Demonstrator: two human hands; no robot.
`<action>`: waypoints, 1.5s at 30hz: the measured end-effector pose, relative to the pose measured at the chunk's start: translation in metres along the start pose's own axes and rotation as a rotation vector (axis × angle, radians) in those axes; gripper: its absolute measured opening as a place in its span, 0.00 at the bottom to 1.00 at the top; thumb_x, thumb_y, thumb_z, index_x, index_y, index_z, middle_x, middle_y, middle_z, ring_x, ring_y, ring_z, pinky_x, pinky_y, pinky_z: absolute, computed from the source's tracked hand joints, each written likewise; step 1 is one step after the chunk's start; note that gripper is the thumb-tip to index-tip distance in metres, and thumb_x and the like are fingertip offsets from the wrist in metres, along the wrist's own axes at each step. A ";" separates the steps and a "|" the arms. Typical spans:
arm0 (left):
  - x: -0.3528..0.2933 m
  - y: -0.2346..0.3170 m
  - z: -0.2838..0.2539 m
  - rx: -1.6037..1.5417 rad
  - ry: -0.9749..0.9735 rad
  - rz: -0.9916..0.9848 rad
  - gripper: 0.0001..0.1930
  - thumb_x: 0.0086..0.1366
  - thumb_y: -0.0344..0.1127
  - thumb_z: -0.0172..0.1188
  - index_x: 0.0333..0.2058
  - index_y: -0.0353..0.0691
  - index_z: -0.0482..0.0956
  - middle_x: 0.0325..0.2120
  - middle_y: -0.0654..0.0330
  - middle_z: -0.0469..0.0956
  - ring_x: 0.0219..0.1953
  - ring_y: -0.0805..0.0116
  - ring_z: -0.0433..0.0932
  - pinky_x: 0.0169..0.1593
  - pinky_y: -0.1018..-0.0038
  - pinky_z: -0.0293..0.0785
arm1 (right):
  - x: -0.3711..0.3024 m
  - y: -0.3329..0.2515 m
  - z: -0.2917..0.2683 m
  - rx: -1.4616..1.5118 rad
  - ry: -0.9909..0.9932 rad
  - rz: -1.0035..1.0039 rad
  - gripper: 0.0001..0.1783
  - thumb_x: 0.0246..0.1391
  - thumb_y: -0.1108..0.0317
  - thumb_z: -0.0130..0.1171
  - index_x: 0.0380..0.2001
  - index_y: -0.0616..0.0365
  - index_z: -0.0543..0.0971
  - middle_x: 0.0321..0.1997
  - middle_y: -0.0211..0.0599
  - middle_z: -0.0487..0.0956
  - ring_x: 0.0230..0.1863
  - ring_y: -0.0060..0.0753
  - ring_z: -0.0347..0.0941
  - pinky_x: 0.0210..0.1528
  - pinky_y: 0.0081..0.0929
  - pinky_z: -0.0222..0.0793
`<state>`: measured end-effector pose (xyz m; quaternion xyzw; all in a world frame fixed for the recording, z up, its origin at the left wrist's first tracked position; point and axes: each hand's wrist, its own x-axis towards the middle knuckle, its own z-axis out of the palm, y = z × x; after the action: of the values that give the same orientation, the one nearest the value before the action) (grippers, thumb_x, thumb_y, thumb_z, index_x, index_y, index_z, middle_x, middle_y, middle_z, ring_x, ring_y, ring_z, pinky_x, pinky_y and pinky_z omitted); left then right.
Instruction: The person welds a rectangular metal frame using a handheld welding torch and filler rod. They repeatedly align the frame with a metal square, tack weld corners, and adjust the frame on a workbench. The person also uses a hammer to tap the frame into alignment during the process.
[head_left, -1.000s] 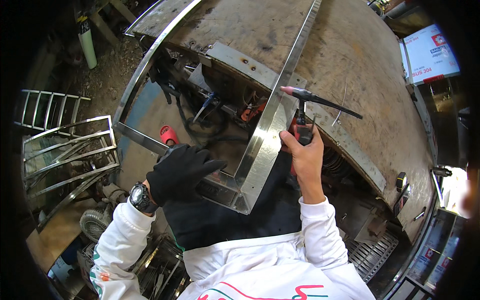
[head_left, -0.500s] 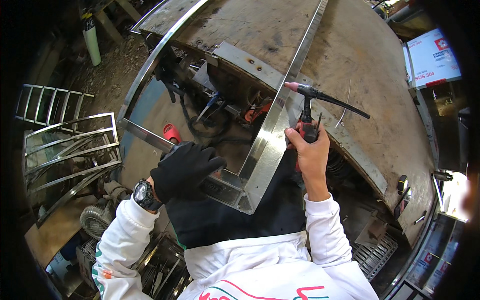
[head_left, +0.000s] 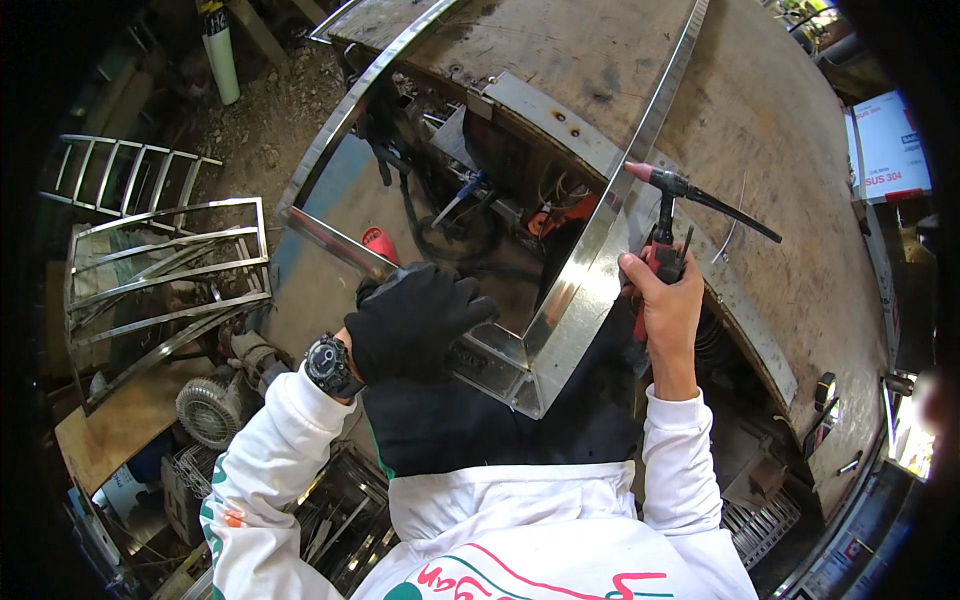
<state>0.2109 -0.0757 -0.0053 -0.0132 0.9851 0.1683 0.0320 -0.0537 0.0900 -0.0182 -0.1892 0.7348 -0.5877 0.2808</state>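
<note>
My left hand (head_left: 418, 322), in a black glove, is closed around the near bar of a shiny metal frame (head_left: 578, 298). The frame's mitred corner lies just right of that glove, over my dark-covered lap, and its long sides run away from me across the workbench. In my bare right hand (head_left: 668, 305) is a TIG welding torch (head_left: 665, 210) with a red handle, a pink nozzle and a long black back cap. The nozzle points left, at or very near the frame's right side; whether they touch I cannot tell. No arc shows.
The worn workbench (head_left: 780, 260) has a metal strip (head_left: 545, 115) along its near edge. A red cup-like object (head_left: 378, 243) and black cables (head_left: 470, 240) lie beyond my glove. Several welded frames (head_left: 165, 265) stand at left, near a finned motor (head_left: 208, 412). A tape measure (head_left: 824, 390) sits at right.
The whole view has swung, so bench, frame and hands all appear farther right. Both hands keep their grips, and the torch stays at nearly the same spot by the frame.
</note>
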 end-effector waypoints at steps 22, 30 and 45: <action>-0.003 0.003 -0.005 -0.060 0.003 -0.032 0.40 0.36 0.45 0.81 0.51 0.43 0.75 0.41 0.55 0.77 0.46 0.49 0.79 0.52 0.55 0.73 | 0.004 0.004 0.000 0.060 0.001 0.030 0.18 0.50 0.74 0.76 0.39 0.61 0.76 0.34 0.31 0.78 0.32 0.26 0.79 0.31 0.27 0.81; -0.002 0.004 -0.007 -0.085 0.004 -0.022 0.42 0.37 0.46 0.79 0.54 0.41 0.75 0.47 0.53 0.77 0.50 0.50 0.77 0.54 0.57 0.73 | 0.008 0.002 -0.002 0.099 -0.040 0.058 0.19 0.49 0.74 0.76 0.40 0.62 0.76 0.37 0.33 0.77 0.35 0.28 0.79 0.32 0.29 0.83; -0.002 0.008 -0.006 -0.064 -0.100 -0.068 0.42 0.37 0.42 0.79 0.56 0.46 0.74 0.46 0.55 0.76 0.49 0.50 0.78 0.53 0.55 0.71 | 0.013 0.006 -0.004 0.086 -0.093 0.082 0.19 0.48 0.73 0.77 0.39 0.61 0.75 0.35 0.33 0.77 0.35 0.28 0.79 0.33 0.29 0.84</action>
<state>0.2123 -0.0703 0.0027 -0.0391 0.9754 0.1987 0.0865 -0.0657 0.0860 -0.0256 -0.1740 0.7022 -0.5973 0.3462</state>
